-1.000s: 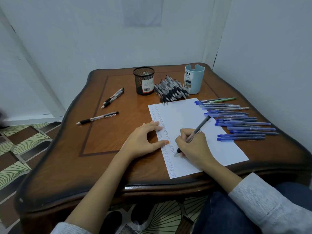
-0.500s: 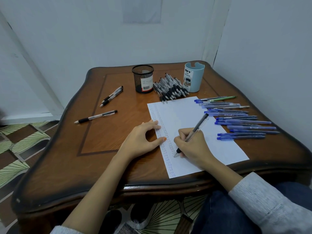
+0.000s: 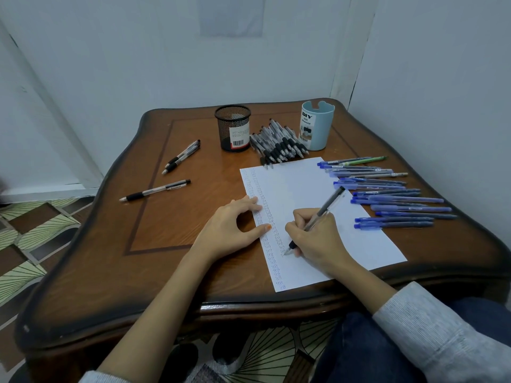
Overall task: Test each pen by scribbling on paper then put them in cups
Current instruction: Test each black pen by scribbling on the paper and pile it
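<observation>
Right hand (image 3: 318, 239) has its fingers (image 3: 300, 217) clamped around a black-grip pen (image 3: 316, 219), tip down on the sheet of paper (image 3: 304, 189) near the left-hand column of tiny scribbles (image 3: 269, 225), barrel tilted up and away toward the right. Left hand (image 3: 229, 228) is resting flat on the desk (image 3: 166, 217) with its fingers loosely spread, thumb and index tips pressing on the left edge of the paper, not holding anything. At the back of the desk there's a black mesh cup (image 3: 233, 128) and a light blue cup (image 3: 316, 125), well apart, with a pile of black-grip pens (image 3: 279, 146) lying between them, the pile's tips just reaching the paper's top edge. A row of blue pens (image 3: 387, 194) is fanned out along the right side of the paper, some overlapping its edge, plus one green pen (image 3: 362, 161) at the far end. Off to the left, two black-grip pens (image 3: 182, 156) are lying side by side, and one single pen (image 3: 154, 190) is a bit nearer to me. Can't tell what's inside the cups from this angle.
</observation>
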